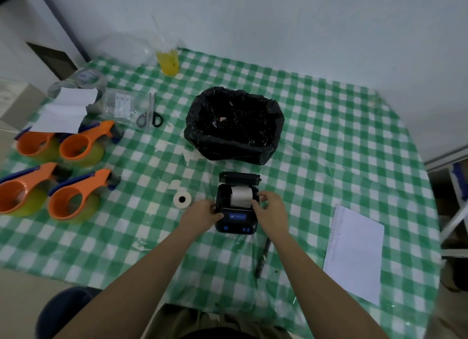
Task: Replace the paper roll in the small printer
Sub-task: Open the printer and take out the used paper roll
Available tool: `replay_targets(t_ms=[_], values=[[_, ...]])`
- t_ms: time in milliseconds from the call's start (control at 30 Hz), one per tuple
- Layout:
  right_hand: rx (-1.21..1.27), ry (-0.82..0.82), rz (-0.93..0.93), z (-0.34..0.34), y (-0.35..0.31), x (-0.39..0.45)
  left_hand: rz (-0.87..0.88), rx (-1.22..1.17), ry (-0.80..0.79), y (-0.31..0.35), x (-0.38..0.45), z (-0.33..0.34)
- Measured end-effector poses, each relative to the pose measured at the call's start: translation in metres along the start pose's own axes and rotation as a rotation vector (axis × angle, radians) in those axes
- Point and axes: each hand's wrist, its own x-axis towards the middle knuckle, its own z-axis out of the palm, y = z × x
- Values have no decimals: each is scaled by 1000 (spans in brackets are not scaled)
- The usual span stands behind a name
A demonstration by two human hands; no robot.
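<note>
Left hand: your left hand (202,213) curls round the left flank of the printer (236,212), thumb on the front edge beside the lit screen, fingers wrapped down the side, forearm reaching in from the lower left.
Right hand: your right hand (271,209) arches over the right edge of the open bay, fingertips bent in against the paper roll (241,195); whether they pinch it or only touch it, you can't tell from here.
Printer: it sits on the checked worktop (342,148) just in front of you, lid flipped back towards the black-lined bin (234,125).
Paper roll: white, lying across the open bay, its right end covered by your fingers.
Second roll: a spare roll (182,199) stands on end just left of the printer, near your left hand but apart from it.
Hard to make out: the printer's left side is hidden under your palm; the screen text is too small to read; a dark pen (263,257) lies partly under your right forearm.
</note>
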Motion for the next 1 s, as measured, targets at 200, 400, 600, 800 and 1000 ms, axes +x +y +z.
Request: replay_targets(t_ms=[200, 400, 600, 800, 1000], values=[[-45, -15, 33, 13, -8, 9, 19, 70, 30, 2, -2, 1], [-62, -19, -47, 13, -9, 3, 67, 98, 93, 3, -4, -5], [285, 54, -162, -22, -49, -11, 161, 4, 293, 10, -9, -36], [581, 243, -246, -57, -123, 10, 202, -45, 369, 20, -5, -66], [507, 248, -212, -48, -164, 59, 167, 2, 374, 12, 1, -79]])
